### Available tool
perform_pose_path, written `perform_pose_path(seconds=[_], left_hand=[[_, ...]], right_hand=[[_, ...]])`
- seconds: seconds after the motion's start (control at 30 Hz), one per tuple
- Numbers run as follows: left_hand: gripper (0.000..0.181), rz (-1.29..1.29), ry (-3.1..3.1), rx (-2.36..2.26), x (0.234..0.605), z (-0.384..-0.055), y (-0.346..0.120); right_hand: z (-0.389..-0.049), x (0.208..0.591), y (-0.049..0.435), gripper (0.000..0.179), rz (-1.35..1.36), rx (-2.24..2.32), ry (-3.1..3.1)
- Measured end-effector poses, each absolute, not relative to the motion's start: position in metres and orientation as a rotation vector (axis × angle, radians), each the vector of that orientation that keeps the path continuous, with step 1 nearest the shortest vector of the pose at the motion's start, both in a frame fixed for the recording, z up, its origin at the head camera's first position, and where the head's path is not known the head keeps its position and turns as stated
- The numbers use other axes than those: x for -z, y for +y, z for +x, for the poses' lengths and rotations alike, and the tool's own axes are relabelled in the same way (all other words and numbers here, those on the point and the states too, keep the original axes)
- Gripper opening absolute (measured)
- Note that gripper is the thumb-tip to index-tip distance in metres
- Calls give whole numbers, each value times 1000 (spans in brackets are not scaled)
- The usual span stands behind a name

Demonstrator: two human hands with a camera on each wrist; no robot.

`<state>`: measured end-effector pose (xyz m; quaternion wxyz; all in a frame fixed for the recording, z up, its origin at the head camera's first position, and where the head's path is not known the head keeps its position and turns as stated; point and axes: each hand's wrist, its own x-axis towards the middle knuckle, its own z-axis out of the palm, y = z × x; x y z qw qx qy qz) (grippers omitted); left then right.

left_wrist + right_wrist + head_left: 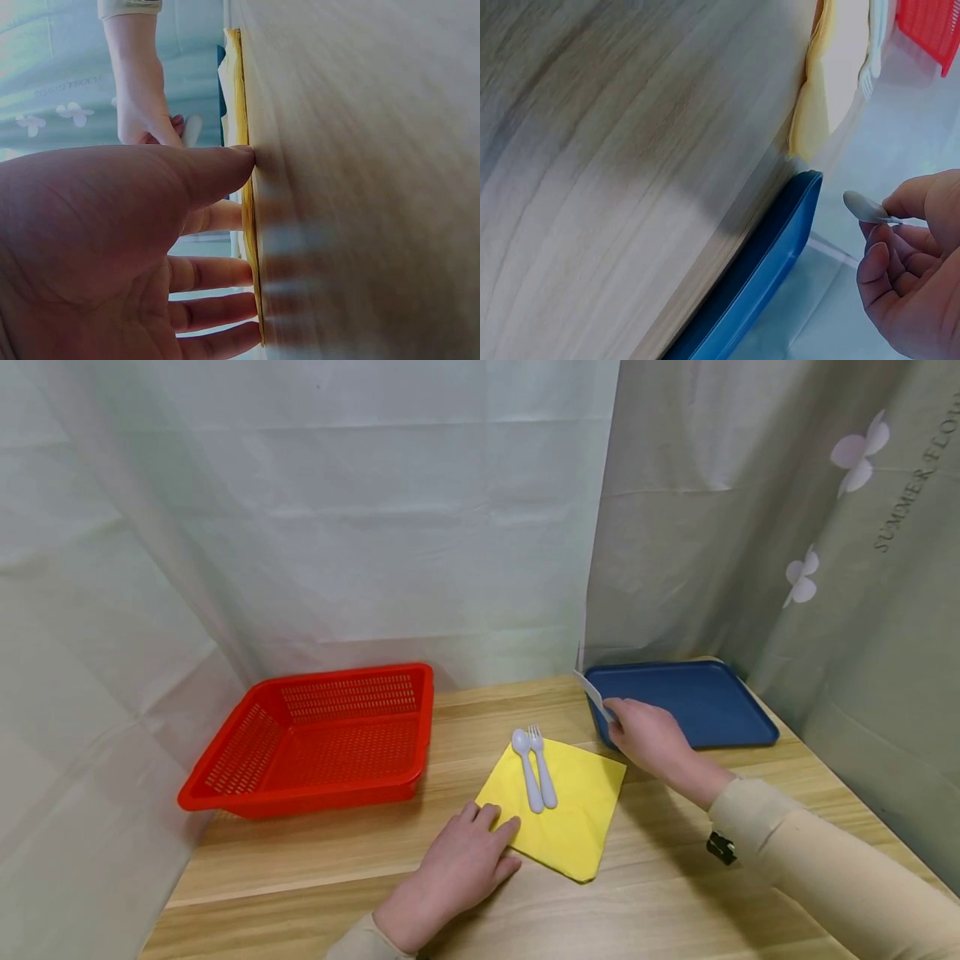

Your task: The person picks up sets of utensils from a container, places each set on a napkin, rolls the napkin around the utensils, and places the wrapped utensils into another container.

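Observation:
A folded yellow napkin [577,835] lies on the wooden table, turned at an angle. Side by side on it are a light grey spoon [527,768] and a matching fork [544,768], their heads toward the far edge. My left hand [465,864] rests at the napkin's near-left edge, fingertips on the cloth and thumb beside its near edge. Between thumb and fingers, my right hand [648,735] pinches a light grey table knife [592,693], raised over the left side of a blue tray [693,702]. Part of the knife is hidden by the fingers.
At the left stands a red perforated plastic basket [337,747]. Pale curtains [412,527] hang behind the table and along both sides. The blue tray sits near the table's far right edge.

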<state>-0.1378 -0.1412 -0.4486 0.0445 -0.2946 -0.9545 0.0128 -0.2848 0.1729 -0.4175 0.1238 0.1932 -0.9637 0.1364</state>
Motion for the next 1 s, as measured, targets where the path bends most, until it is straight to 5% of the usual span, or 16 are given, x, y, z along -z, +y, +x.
perform_pose_path(seconds=[1.0], left_hand=[[49, -893, -2937, -35, 447, -138, -140]], right_hand=[[-263, 421, 155, 38, 627, -601, -2882]])
